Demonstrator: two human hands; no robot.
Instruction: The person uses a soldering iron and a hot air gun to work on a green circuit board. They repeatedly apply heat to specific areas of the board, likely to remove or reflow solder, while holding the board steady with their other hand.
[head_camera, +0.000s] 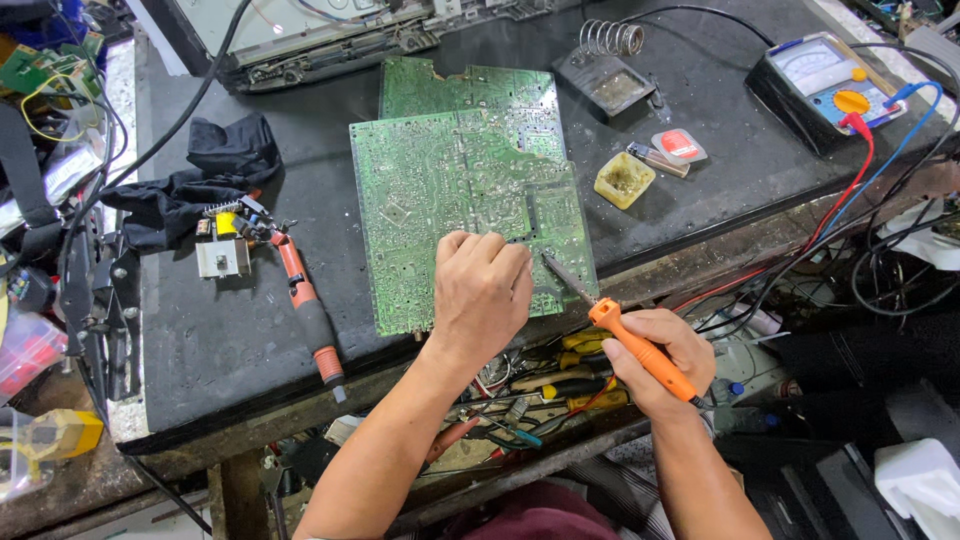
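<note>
Green circuit board (460, 190) flat on worktop (220, 340) | left hand (482, 290) clenched, pressing board's near edge | right hand (655, 360) gripping orange soldering iron (625, 335), tip touching board

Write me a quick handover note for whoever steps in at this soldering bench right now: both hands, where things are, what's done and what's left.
Left hand: fingers curled, resting on the near edge of the green circuit board, solder side up.
Right hand: gripping the orange-handled soldering iron, tip angled at the board just right of the left fingers.
Around: a second board lies under the first; iron stand and flux tub behind; meter at far right; a second orange tool lies at left.
Done: board laid out and steadied.
Left: the joint under the tip; whether it is finished cannot be told.
</note>
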